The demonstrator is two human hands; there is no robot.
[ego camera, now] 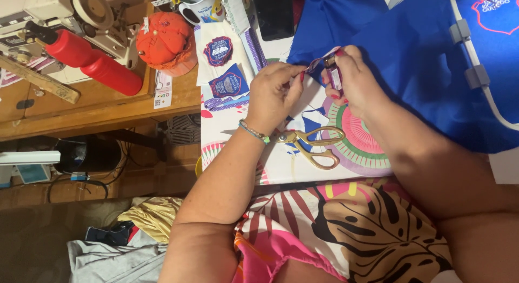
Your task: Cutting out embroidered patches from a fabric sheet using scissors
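Note:
My left hand [274,94] pinches the edge of a small white-backed fabric piece [319,60] at the rim of a blue cloth [411,61]. Across from it, my right hand [354,80] holds a small dark red tool [334,77] against the same piece. Gold-handled scissors [313,145] lie on the patterned table cover [270,166] just below both hands. A beaded bracelet sits on my left wrist.
A white embroidery hoop frame [471,61] lies on the blue cloth at the right. Two embroidered badges [221,66] rest on white backing to the left. A wooden table [97,104] carries a red bottle [92,61], an orange pincushion [165,42] and a sewing machine [81,15]. Clothes lie on the floor.

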